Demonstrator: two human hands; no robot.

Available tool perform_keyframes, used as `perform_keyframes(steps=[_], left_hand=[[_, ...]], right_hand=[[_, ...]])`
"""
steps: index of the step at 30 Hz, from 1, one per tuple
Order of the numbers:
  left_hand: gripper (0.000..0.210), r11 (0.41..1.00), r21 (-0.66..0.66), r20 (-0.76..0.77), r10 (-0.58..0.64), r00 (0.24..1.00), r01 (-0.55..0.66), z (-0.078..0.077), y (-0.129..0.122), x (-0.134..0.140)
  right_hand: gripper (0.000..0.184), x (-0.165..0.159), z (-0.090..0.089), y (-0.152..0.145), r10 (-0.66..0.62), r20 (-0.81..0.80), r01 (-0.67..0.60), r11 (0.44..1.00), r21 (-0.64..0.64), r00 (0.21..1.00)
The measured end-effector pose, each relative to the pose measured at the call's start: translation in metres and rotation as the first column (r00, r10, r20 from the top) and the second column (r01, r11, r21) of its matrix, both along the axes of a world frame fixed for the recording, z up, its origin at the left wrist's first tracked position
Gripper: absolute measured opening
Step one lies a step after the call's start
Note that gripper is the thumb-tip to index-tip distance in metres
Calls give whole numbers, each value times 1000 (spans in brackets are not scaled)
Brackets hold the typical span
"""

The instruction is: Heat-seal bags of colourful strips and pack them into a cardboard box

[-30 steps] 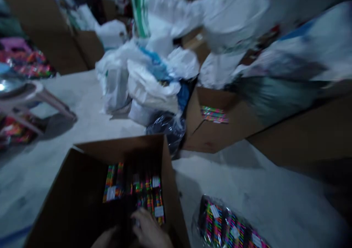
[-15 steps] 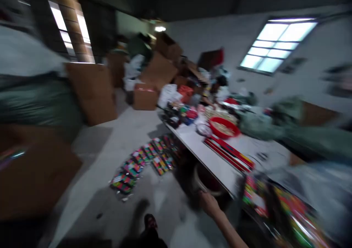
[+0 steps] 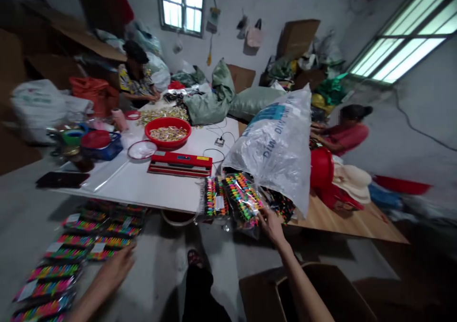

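Note:
My right hand [image 3: 272, 223] reaches up to the table edge and grips a clear packet of multicoloured items [image 3: 243, 199] that spills from a large white plastic sack [image 3: 279, 143]. A second such packet [image 3: 215, 197] lies just left of it. My left hand [image 3: 119, 266] stretches low to the left, fingers apart, close to the rows of colourful packets [image 3: 76, 248] laid out on the grey floor; it holds nothing that I can see.
A white table [image 3: 143, 184] carries a red sealer bar [image 3: 180, 164], a red bowl [image 3: 167, 132], a small dish and containers. Two people sit at the far side. An open cardboard box [image 3: 321, 293] stands by my right arm. Sacks and boxes crowd the walls.
My view has swung from the carton of packets, across the room, to the table. My right hand has risen to the packets at the sack's mouth; my left hand has come into view.

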State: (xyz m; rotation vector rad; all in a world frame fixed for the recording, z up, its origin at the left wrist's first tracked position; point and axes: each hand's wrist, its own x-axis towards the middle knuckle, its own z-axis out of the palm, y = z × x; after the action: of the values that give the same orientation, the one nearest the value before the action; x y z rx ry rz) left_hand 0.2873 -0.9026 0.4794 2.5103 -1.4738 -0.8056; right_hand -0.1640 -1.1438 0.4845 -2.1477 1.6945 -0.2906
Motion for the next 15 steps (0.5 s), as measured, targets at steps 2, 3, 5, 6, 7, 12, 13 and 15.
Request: perform_keyframes(steps=[2,3,5,6,7,12,13,15], left_hand=[[37,995,-85,-292,-70,954,47,-9,-84,-41],[42,990,-121,-407,-119,906,75,-10,-123,-67],[55,973,-200,-596,-217,773,119,-7,-190,-122],[58,973,-198,-667,-221,711,117,-4,-217,-148],[59,979,-173,-724,-203,659,111,0,-241,-172],[52,993,23,-779,-55,624,116,16,-314,-238],[55,992,40,-765,-48,642,121,19,-322,-240],[59,988,65,-726,-49,686,139,26,-333,-231]], right_hand=[[42,1,3,-47,-101,-27,98,990,-104,995],[46,2,3,-67,-159,-72,150,982,-114,985],[49,3,-1,-98,-212,-175,213,977,-13,961],[45,2,-4,-109,-200,-202,218,974,70,959],[37,1,-7,-116,-168,-209,201,968,149,963],[23,14,-9,-112,-36,-44,39,997,66,998],[23,26,-4,-104,33,-9,-33,999,2,999],[19,60,10,-83,198,-4,-197,974,-109,980]])
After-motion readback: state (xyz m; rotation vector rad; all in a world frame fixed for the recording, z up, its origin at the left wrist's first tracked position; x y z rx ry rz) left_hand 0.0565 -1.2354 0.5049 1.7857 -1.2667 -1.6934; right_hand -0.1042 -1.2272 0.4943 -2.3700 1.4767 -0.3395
